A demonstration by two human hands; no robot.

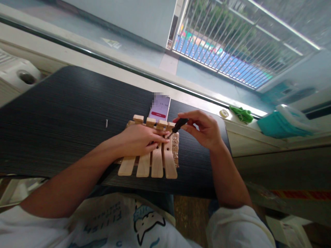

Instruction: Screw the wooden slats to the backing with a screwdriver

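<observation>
A small wooden assembly of several pale slats (152, 162) lies on the dark table (64, 117), resting on a rough board. My left hand (138, 139) lies on top of the slats, fingers stretched flat toward the right. My right hand (203, 129) pinches a small screwdriver with a black handle (179, 124), its tip pointing down at the right-hand slats near my left fingertips.
A phone (160, 108) with a lit screen lies just behind the slats. A small screw or nail (106, 123) lies to the left. On the window ledge sit a green cloth (241, 114), a roll of tape (223, 113) and a teal bag (281, 125). A white appliance (18, 77) stands far left.
</observation>
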